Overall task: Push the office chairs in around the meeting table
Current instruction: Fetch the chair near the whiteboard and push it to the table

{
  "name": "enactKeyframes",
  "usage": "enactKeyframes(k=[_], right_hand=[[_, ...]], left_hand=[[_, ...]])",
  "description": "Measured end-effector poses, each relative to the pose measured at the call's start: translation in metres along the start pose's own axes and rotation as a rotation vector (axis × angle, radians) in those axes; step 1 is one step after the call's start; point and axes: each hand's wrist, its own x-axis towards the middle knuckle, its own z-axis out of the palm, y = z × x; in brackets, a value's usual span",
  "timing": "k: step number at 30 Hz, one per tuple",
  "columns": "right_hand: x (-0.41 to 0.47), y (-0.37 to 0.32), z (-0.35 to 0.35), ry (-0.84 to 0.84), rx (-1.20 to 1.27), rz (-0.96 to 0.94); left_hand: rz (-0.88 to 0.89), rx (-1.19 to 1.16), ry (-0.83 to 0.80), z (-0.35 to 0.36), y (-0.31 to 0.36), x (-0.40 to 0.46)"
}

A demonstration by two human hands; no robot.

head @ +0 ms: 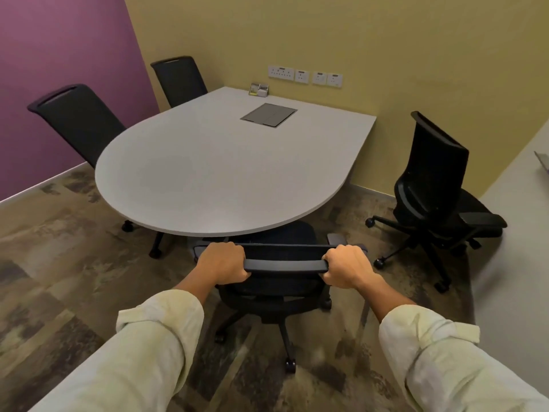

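Observation:
A grey meeting table [208, 173] with a rounded near end fills the middle of the head view. Right below me stands a black office chair [285, 264], its seat partly under the table's near edge. My left hand [221, 263] grips the left end of its backrest top and my right hand [346, 266] grips the right end. Two black chairs sit tucked against the table's left side, one nearer [80, 120] and one farther back [179, 80]. A fourth black chair [436, 191] stands apart from the table at the right, turned away from it.
A grey hatch [269, 115] is set in the tabletop, with a small card holder [259, 90] at the far edge. Wall sockets [306, 75] line the yellow wall behind. A purple wall is at left, a pale surface [517, 185] at far right. Patterned carpet covers the floor.

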Motion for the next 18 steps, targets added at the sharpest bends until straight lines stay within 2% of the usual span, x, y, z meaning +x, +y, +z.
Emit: enactKeyframes(k=[8, 14, 18], right_hand=[[0.025, 0.066, -0.008, 0.006, 0.016, -0.152], [0.038, 0.101, -0.011, 0.064, -0.066, -0.255], [0.042, 0.115, -0.011, 0.072, -0.006, -0.273]], left_hand=[[-0.143, -0.086, -0.011, -0.009, 0.057, 0.023], [-0.212, -0.064, -0.032, -0.012, 0.086, 0.034], [-0.238, -0.069, -0.03, -0.013, 0.095, 0.041]])
